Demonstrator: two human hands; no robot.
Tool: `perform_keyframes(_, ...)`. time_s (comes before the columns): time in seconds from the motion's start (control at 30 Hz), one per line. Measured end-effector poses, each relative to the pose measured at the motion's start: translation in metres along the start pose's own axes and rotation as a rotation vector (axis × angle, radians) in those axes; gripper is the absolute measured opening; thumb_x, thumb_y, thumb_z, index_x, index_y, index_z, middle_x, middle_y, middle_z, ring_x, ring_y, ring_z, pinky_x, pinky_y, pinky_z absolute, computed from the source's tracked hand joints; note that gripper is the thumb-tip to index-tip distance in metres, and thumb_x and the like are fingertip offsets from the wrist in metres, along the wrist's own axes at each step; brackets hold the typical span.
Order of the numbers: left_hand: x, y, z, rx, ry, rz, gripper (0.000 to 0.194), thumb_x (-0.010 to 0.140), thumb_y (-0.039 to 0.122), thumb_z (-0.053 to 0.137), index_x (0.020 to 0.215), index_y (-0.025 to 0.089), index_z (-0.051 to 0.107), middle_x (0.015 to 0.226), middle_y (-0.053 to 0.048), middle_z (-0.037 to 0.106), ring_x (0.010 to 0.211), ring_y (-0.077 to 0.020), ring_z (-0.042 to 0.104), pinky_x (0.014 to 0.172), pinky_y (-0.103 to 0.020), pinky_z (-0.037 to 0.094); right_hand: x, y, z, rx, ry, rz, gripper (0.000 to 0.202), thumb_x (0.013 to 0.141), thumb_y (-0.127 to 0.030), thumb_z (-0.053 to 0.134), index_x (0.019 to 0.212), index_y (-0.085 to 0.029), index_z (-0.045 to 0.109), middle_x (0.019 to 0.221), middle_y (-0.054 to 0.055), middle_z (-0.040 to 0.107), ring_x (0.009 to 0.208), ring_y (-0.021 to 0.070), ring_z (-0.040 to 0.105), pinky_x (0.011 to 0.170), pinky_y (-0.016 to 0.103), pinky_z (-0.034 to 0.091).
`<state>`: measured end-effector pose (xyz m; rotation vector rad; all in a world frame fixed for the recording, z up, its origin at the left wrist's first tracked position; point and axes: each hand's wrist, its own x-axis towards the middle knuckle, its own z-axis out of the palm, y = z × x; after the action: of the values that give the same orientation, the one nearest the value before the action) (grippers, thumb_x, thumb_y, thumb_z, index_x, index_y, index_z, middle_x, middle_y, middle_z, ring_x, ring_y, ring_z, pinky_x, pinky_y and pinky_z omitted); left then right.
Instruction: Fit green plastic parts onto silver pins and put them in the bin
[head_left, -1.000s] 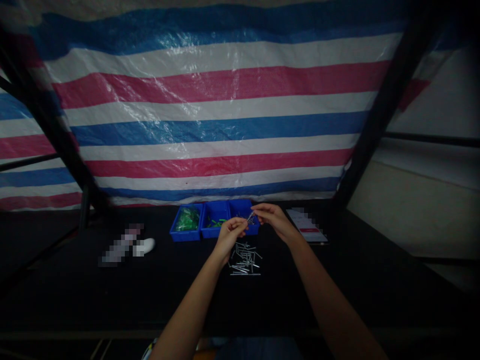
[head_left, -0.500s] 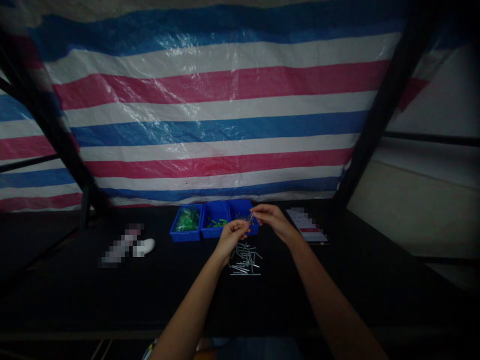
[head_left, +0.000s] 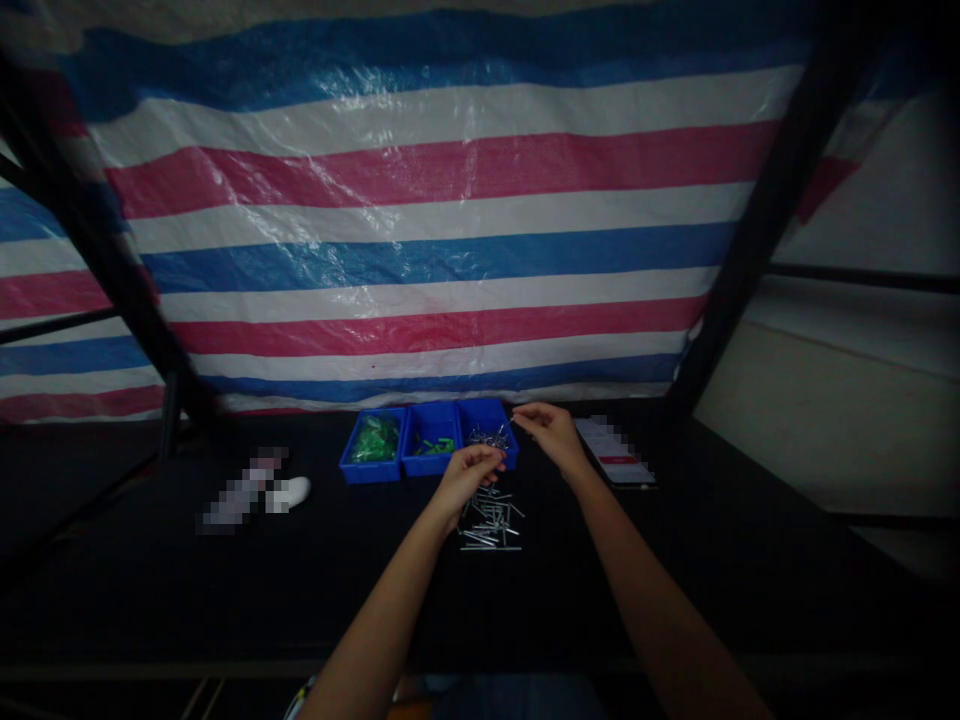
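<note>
My right hand (head_left: 553, 437) is closed in a pinch at the right edge of the right blue bin (head_left: 512, 460), holding a thin silver screw (head_left: 511, 421) at the fingertips. Lower and to the left, my left hand (head_left: 466, 482) is also pinched, in front of that bin; what its fingers hold is too small to make out. Silver screws (head_left: 486, 437) lie inside the right bin. Beneath my left hand, a loose pile of long screws (head_left: 491, 522) is spread on the black table (head_left: 585, 600).
The middle blue bin (head_left: 430, 411) contains green plastic plugs (head_left: 435, 446). A bag of green pieces (head_left: 375, 438) fills the left bin. A white object (head_left: 298, 491) is on the left, a flat device or card (head_left: 616, 455) on the right. Striped sheeting (head_left: 450, 260) hangs behind.
My hands have moved apart. The right has shifted slightly right and up with a screw at its fingertips, while the left has stayed almost in place.
</note>
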<state>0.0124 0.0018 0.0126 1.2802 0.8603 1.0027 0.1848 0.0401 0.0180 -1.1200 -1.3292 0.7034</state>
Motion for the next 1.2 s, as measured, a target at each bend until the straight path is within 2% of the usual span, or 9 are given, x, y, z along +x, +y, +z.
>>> perform_keyframes(0.3, -0.002, 0.002, 0.004, 0.019, 0.006, 0.026, 0.031, 0.063, 0.039, 0.068, 0.079, 0.013, 0.065, 0.066, -0.002, 0.061, 0.052, -0.0074, 0.048, 0.052, -0.019, 0.035, -0.007, 0.004, 0.005, -0.462, -0.121, -0.158, 0.017, 0.071, -0.031, 0.057, 0.078, -0.023, 0.070, 0.080, 0.004, 0.067, 0.065, 0.0169, 0.055, 0.063, 0.030, 0.041)
perform_keyframes(0.47, -0.024, 0.016, -0.003, 0.003, 0.101, 0.090, 0.030, 0.064, 0.039, 0.067, 0.080, 0.014, 0.065, 0.069, -0.003, 0.062, 0.057, -0.0092, 0.051, 0.056, -0.020, 0.038, -0.006, 0.008, 0.006, -0.579, -0.182, -0.241, 0.015, 0.074, -0.028, 0.056, 0.076, -0.023, 0.070, 0.085, 0.005, 0.065, 0.083, 0.0199, 0.055, 0.076, 0.033, 0.038)
perform_keyframes(0.57, -0.052, 0.028, -0.026, 0.067, 0.220, 0.151, 0.028, 0.065, 0.039, 0.066, 0.079, 0.015, 0.065, 0.069, -0.003, 0.061, 0.059, -0.0107, 0.052, 0.058, -0.022, 0.040, -0.005, 0.011, 0.006, -0.590, -0.187, -0.252, 0.014, 0.073, -0.029, 0.057, 0.075, -0.023, 0.070, 0.087, 0.004, 0.065, 0.085, 0.0203, 0.053, 0.077, 0.035, 0.037)
perform_keyframes(0.73, -0.109, 0.038, -0.092, 0.292, 0.612, 0.244, 0.034, 0.063, 0.042, 0.067, 0.082, 0.015, 0.064, 0.074, -0.003, 0.062, 0.068, -0.0141, 0.055, 0.066, -0.025, 0.043, -0.006, 0.014, 0.008, -0.610, -0.152, -0.252, 0.012, 0.072, -0.029, 0.060, 0.071, -0.024, 0.070, 0.087, 0.003, 0.064, 0.086, 0.0212, 0.050, 0.078, 0.035, 0.037)
perform_keyframes(0.87, -0.147, 0.032, -0.138, 0.432, 0.815, 0.184, 0.042, 0.060, 0.047, 0.067, 0.086, 0.014, 0.063, 0.081, -0.003, 0.062, 0.074, -0.0169, 0.056, 0.067, -0.026, 0.043, -0.006, 0.015, 0.009, -0.623, -0.128, -0.250, 0.011, 0.071, -0.030, 0.061, 0.069, -0.025, 0.070, 0.088, 0.004, 0.064, 0.089, 0.0219, 0.048, 0.078, 0.035, 0.037)
perform_keyframes(0.97, -0.163, 0.027, -0.156, 0.445, 0.906, 0.124, 0.047, 0.059, 0.050, 0.066, 0.089, 0.014, 0.062, 0.083, -0.004, 0.063, 0.075, -0.0180, 0.057, 0.066, -0.026, 0.044, -0.007, 0.015, 0.010, -0.630, -0.137, -0.242, 0.011, 0.071, -0.029, 0.060, 0.069, -0.025, 0.070, 0.088, 0.004, 0.063, 0.089, 0.0221, 0.047, 0.077, 0.035, 0.038)
perform_keyframes(1.07, -0.165, 0.027, -0.154, 0.455, 0.928, 0.130, 0.046, 0.060, 0.051, 0.064, 0.088, 0.014, 0.062, 0.081, -0.003, 0.063, 0.074, -0.0186, 0.057, 0.066, -0.027, 0.045, -0.008, 0.015, 0.010, -0.639, -0.139, -0.236, 0.011, 0.071, -0.028, 0.060, 0.068, -0.025, 0.070, 0.089, 0.004, 0.062, 0.091, 0.0223, 0.046, 0.076, 0.034, 0.038)
perform_keyframes(1.13, -0.163, 0.031, -0.141, 0.525, 0.918, 0.167, 0.042, 0.062, 0.049, 0.063, 0.086, 0.015, 0.062, 0.079, -0.004, 0.063, 0.076, -0.0204, 0.058, 0.069, -0.030, 0.045, -0.008, 0.014, 0.010, -0.647, -0.135, -0.231, 0.010, 0.071, -0.028, 0.061, 0.067, -0.025, 0.070, 0.090, 0.004, 0.062, 0.091, 0.0224, 0.046, 0.076, 0.034, 0.038)
perform_keyframes(1.2, -0.165, 0.035, -0.118, 0.631, 0.940, 0.262, 0.034, 0.063, 0.046, 0.063, 0.082, 0.017, 0.063, 0.081, -0.004, 0.063, 0.079, -0.0223, 0.058, 0.073, -0.034, 0.045, -0.008, 0.014, 0.009, -0.653, -0.134, -0.228, 0.010, 0.071, -0.028, 0.061, 0.068, -0.025, 0.071, 0.090, 0.004, 0.061, 0.090, 0.0223, 0.047, 0.076, 0.034, 0.038)
